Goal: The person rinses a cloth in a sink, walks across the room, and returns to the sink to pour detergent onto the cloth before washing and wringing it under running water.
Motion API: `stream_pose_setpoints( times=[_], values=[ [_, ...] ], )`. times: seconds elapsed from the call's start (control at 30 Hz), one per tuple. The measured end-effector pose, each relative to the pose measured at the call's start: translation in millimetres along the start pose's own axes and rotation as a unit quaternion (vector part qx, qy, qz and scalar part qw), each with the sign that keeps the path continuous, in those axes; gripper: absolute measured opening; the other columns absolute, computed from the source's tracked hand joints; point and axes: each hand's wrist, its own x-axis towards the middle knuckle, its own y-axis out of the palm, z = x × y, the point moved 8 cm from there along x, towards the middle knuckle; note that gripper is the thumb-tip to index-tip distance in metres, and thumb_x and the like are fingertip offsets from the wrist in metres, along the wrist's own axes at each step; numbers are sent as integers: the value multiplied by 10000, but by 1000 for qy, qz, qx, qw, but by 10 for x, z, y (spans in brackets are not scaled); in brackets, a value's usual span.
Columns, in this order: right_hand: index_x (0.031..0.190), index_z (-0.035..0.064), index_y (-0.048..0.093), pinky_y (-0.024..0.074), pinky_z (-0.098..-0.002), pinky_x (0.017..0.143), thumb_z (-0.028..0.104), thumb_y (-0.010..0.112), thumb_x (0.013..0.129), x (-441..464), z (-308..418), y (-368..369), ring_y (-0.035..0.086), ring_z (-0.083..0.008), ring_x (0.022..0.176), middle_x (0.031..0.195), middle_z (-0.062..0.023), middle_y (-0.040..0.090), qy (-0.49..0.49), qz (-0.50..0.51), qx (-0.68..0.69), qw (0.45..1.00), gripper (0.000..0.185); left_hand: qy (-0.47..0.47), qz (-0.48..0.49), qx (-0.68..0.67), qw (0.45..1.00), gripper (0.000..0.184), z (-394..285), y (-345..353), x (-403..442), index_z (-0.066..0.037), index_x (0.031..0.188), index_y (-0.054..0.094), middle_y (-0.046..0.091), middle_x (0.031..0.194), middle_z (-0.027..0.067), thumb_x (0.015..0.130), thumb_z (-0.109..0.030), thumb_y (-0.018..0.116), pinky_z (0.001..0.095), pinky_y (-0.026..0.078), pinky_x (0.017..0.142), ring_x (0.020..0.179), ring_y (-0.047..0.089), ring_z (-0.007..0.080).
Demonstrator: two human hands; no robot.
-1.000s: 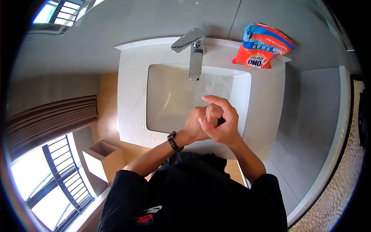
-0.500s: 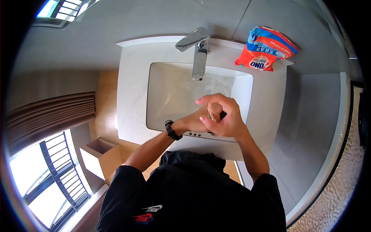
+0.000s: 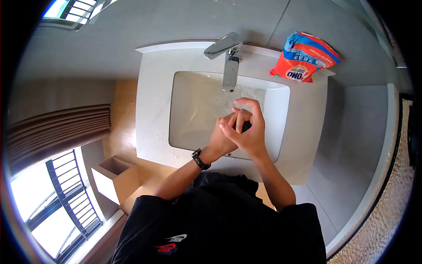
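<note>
Both hands meet over the front part of a white sink basin [image 3: 193,105] that has suds in it. My left hand [image 3: 223,135], with a black watch [image 3: 200,159] on its wrist, is closed and pressed against the other hand. Curled around its fingers is my right hand [image 3: 251,130], index finger bent above. Something small and dark [image 3: 244,126] shows between the hands; I cannot make out what it is or which hand grips it. Behind them stands a chrome faucet [image 3: 231,70], its spout pointing into the basin.
A red and blue OMO bag [image 3: 303,59] lies at the counter's back right corner. Water drops dot the white counter [image 3: 151,110] on the left. An open wooden box [image 3: 116,176] stands at the lower left, near a barred window [image 3: 70,189].
Both hands have shifted slightly up and left since half a second ago, still pressed together. The right index finger has risen a little. The view has moved slightly.
</note>
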Motion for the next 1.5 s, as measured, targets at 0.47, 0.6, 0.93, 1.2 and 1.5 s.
stream_pose_setpoints(
  times=[0.47, 0.6, 0.93, 1.2, 1.5],
  values=[
    [817, 25, 487, 308, -194, 502, -80, 506, 742, 89, 92, 18, 272, -15, 455, 484, 70, 317, -38, 162, 50, 985, 130, -43, 131, -213, 967, 235, 17, 197, -37, -50, 833, 553, 578, 899, 75, 626, -14, 658, 340, 446, 685, 831, 560, 230],
    [795, 30, 489, 331, -205, 521, -71, 476, 724, 104, 41, -6, 266, -22, 455, 479, 64, 306, 9, 177, 81, 981, 124, -108, 227, -220, 942, 275, 92, 306, -42, -36, 846, 540, 553, 843, 60, 593, 8, 638, 326, 437, 651, 777, 539, 187],
    [846, 32, 496, 306, -183, 548, -81, 506, 731, 1, -230, -199, 246, -7, 459, 474, 80, 288, 76, 134, 138, 978, 161, -285, 330, -397, 807, 296, 69, 605, -208, -41, 852, 446, 487, 611, 27, 630, 36, 625, 235, 325, 375, 428, 442, 99],
    [962, 1, 522, 328, -200, 521, -92, 534, 754, -54, -376, -299, 303, -16, 446, 470, 66, 322, 82, 87, 101, 988, 228, -72, 181, -258, 946, 299, 366, 731, -167, -17, 953, 500, 585, 787, 60, 693, -4, 649, 282, 459, 586, 681, 572, 158],
    [1184, 11, 433, 428, -301, 852, 1, 604, 763, -343, -484, -450, 585, -148, 870, 824, -77, 634, 32, -168, 39, 985, 455, -124, 114, -168, 971, 214, 581, 683, -118, -22, 916, 582, 641, 830, 141, 731, -118, 629, 330, 481, 667, 753, 633, 253]
  ],
)
